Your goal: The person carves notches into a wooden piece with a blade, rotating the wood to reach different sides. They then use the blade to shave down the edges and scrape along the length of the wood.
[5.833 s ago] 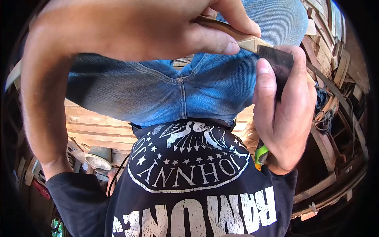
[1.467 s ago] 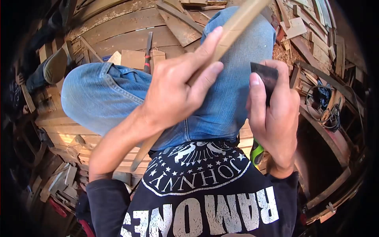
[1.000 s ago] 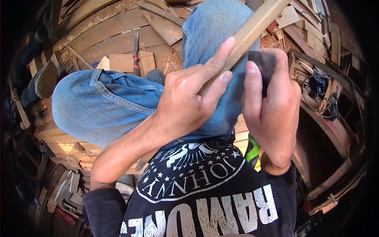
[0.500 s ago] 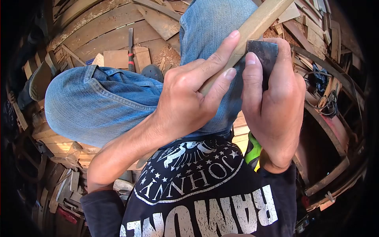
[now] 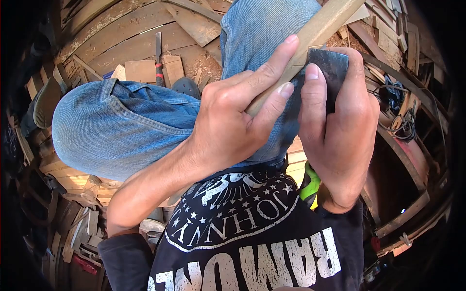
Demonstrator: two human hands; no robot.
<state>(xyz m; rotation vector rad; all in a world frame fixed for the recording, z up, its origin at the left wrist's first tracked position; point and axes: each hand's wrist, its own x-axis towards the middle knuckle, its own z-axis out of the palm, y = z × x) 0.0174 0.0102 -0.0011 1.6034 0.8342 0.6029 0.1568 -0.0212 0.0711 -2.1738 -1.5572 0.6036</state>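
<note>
My left hand (image 5: 238, 106) is closed around a long wooden stick (image 5: 326, 30), its index finger stretched along the wood. The stick slants from under that hand to the upper right, across the jeans-clad knee, and bears thin marks or cuts across it. In my right hand (image 5: 340, 116) is a dark flat metal blade (image 5: 331, 65) with a straight top edge. The thumb presses on its face, and the index finger runs along its far side. The blade's corner lies against or very close to the stick; contact cannot be made out. The blade's lower end is hidden in the palm.
On the plank floor lie a file-like tool with a red and black handle (image 5: 159, 72) and a flat wood offcut (image 5: 140, 71). A green and black object (image 5: 310, 184) shows beside my right wrist. Cables (image 5: 400, 114) and scrap wood lie at right.
My right hand and the blade have shifted slightly to the right. The stick has moved a little the same way, with my left hand still around it.
</note>
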